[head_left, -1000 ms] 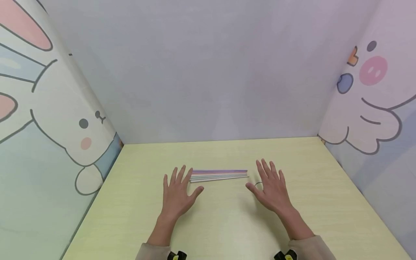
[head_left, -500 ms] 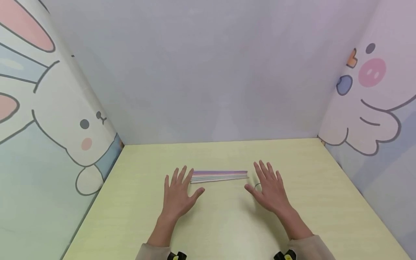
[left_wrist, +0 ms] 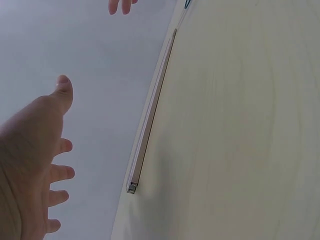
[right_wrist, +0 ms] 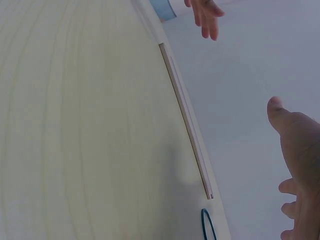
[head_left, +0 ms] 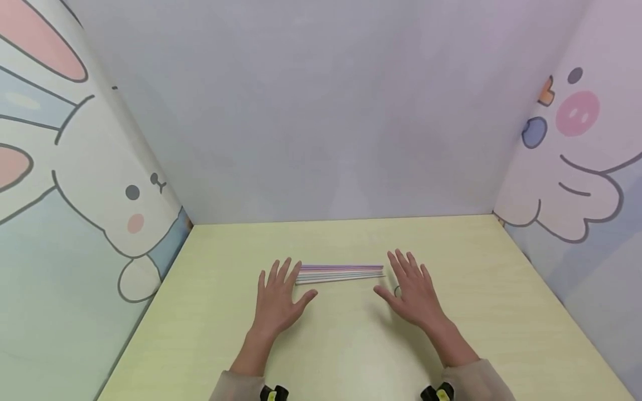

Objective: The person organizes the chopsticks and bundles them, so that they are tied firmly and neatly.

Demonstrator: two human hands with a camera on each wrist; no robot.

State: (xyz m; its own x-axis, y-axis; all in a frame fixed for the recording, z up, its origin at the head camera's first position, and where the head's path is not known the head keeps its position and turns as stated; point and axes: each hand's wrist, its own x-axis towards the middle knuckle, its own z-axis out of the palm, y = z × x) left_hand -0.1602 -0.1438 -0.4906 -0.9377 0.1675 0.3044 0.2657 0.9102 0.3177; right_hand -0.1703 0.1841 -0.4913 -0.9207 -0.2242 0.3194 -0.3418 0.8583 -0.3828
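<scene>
Several long thin sticks in purple, pink, bluish and pale tones lie side by side across the table, slightly fanned at the left end. My left hand hovers with spread fingers at their left end, its index fingertip overlapping them in the head view. Beyond their right end my right hand is held the same way, palm down and holding nothing. A thin dark teal loop lies near the sticks' right end; in the head view my right hand partly covers it. Both wrist views show the sticks edge-on below the hands.
The pale wooden table meets a plain grey back wall. Side panels stand at left and right, with a cartoon rabbit and a pink-cheeked cartoon figure printed on them.
My right hand has drifted a little to the left and now covers more of the teal loop. My left hand is nearly still; the sticks lie as before. The head view has shifted slightly.
</scene>
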